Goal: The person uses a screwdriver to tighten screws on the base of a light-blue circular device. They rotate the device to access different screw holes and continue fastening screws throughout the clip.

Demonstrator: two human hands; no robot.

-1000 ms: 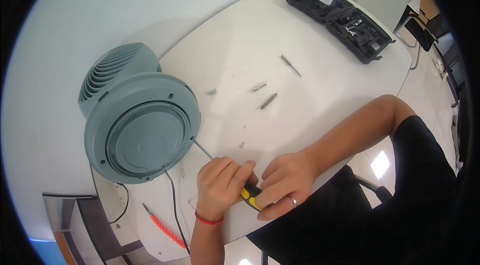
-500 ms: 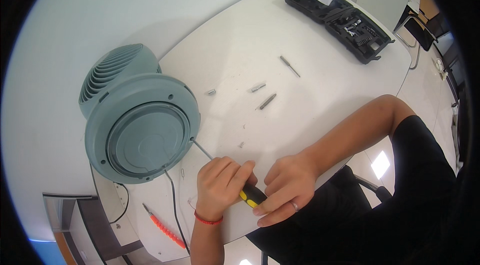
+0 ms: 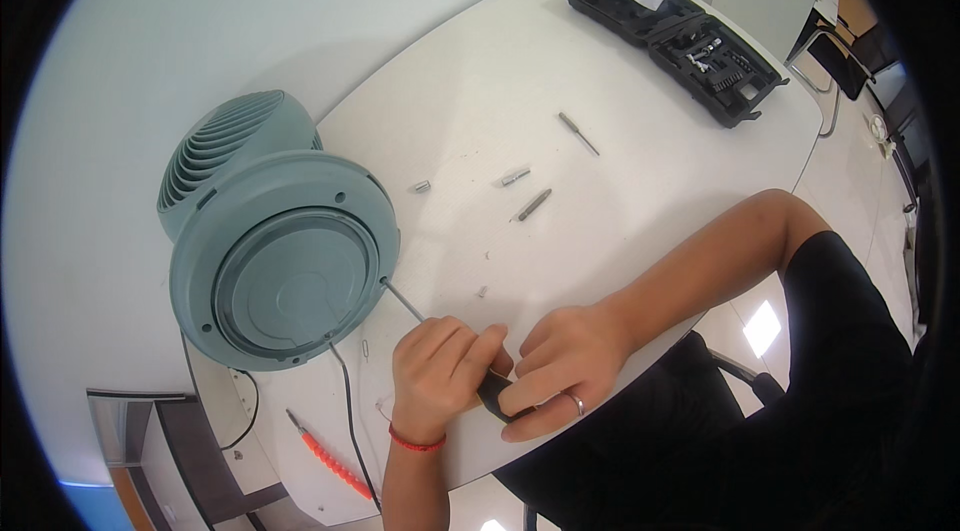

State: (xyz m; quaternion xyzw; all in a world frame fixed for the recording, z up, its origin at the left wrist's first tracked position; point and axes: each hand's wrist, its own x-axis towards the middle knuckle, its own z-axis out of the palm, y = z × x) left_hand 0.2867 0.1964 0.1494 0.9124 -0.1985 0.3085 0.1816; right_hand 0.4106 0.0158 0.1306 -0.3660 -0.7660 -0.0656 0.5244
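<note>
A grey-green fan [image 3: 230, 146] lies on its side, its round base [image 3: 375, 191] turned toward me. A screwdriver [image 3: 404, 300] reaches a hole near the base's right edge, and the shaft's tip is hidden there. My left hand [image 3: 435, 371] is closed around the front of its dark handle. Behind it, my right hand [image 3: 568, 361], with a ring on one finger, grips the handle's rear end. A black power cord [image 3: 350, 411] runs from the base down past my left wrist.
An orange flexible bit extension [image 3: 330, 456] lies at the lower left. Several loose metal bits, including a long dark one [image 3: 578, 134], a short socket [image 3: 422, 187] and a thick bit [image 3: 535, 205], are spread mid-table. At the far right sits an opened black toolbox [image 3: 735, 116].
The screwdriver handle has turned, so its yellow patches no longer show. My right hand's fingers have rotated with it and shifted slightly left. My left hand has barely moved.
</note>
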